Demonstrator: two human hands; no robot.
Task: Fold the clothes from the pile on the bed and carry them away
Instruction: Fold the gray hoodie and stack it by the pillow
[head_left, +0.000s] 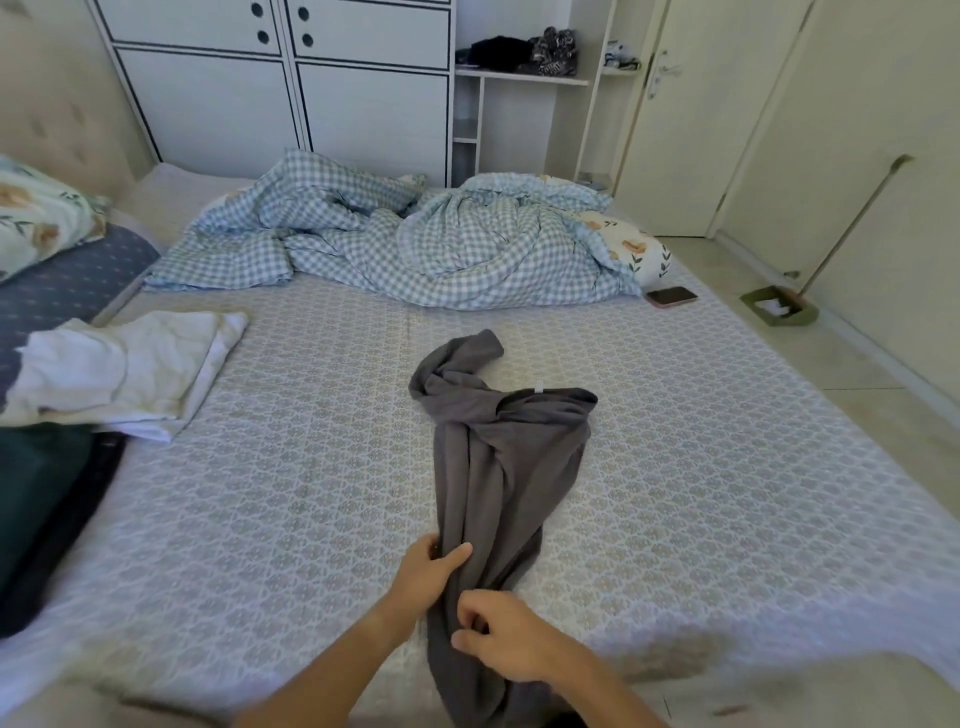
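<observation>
**Both hands grip a grey garment at the near edge of the bed**

Nearest the camera, the right hand (506, 642) has its fingers (470, 618) curled into the bunched lower end of the grey garment (498, 457), pinching a fold of the cloth. Just beyond and to its left, the left hand (428, 574) grips the same garment at its edge, thumb laid across the fabric and fingers tucked round behind it. The two hands sit close together, not touching.

The garment lies lengthwise on the bed (701, 467), gathered narrow at the hands and widening further away, with a twisted sleeve curling off to the far left and a small pale label at the collar.

To the left, a stack of folded white clothes (130, 369) rests on the patterned sheet, with dark folded clothes (47, 509) just nearer than it at the bed's left edge.

Further back, a crumpled blue checked duvet (395, 244) spreads across the bed. A phone (671, 297) lies near its right end. A floral pillow (36, 218) sits at the far left.

Behind the bed stands a white wardrobe (208, 104), and a dustpan (779, 309) sits on the floor at right.
</observation>
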